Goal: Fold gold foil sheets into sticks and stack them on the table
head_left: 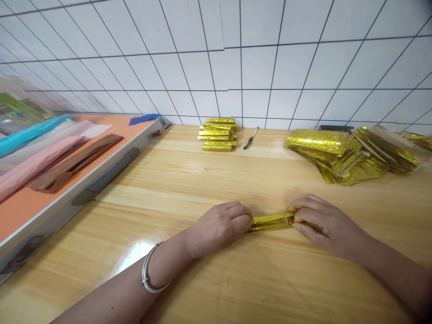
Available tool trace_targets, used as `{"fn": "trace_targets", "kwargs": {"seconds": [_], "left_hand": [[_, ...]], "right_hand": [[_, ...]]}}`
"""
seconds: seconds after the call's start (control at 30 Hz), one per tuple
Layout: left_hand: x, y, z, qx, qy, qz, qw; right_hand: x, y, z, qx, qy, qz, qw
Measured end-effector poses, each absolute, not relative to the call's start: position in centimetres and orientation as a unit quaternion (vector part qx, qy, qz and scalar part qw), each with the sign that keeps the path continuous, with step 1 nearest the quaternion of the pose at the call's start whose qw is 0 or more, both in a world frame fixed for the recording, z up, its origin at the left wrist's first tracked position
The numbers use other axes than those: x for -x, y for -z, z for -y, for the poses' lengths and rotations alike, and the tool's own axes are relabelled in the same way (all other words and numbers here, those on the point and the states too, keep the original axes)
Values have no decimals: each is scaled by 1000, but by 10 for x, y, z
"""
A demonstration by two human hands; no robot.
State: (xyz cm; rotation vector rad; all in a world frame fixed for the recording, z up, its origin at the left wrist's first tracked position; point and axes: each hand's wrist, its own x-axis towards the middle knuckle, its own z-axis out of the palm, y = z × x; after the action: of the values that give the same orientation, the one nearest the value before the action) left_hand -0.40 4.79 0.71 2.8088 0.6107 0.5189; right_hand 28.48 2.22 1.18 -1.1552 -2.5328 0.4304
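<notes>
A narrow folded strip of gold foil [272, 222] lies on the wooden table [209, 180] between my two hands. My left hand [219, 227], with a silver bangle on its wrist, is curled shut over the strip's left end. My right hand [324, 222] pinches the strip's right end with its fingertips. Both hands rest on the table near its front middle.
A neat stack of folded gold foil strips [218, 134] sits at the back by the tiled wall, with a pen [250, 138] beside it. A loose pile of flat gold foil sheets [351, 153] lies at the back right. An orange tray [50, 180] with pink, brown and teal material runs along the left.
</notes>
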Motion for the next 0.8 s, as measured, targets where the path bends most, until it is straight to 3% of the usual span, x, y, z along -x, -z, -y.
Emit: {"fn": "trace_targets", "kwargs": {"seconds": [0.27,0.57,0.8], "left_hand": [[5,-9,-50,-928,-189,-228,228],[4,-14,-49,-911,-198,-237,273],[0,-10,-47,-907,-206,-270,248]], "right_hand": [[-273,-5,-15,505,-107,843,150],[-274,0,-15,507,-87,844,153],[-279,3,-18,502,-105,843,161]]}}
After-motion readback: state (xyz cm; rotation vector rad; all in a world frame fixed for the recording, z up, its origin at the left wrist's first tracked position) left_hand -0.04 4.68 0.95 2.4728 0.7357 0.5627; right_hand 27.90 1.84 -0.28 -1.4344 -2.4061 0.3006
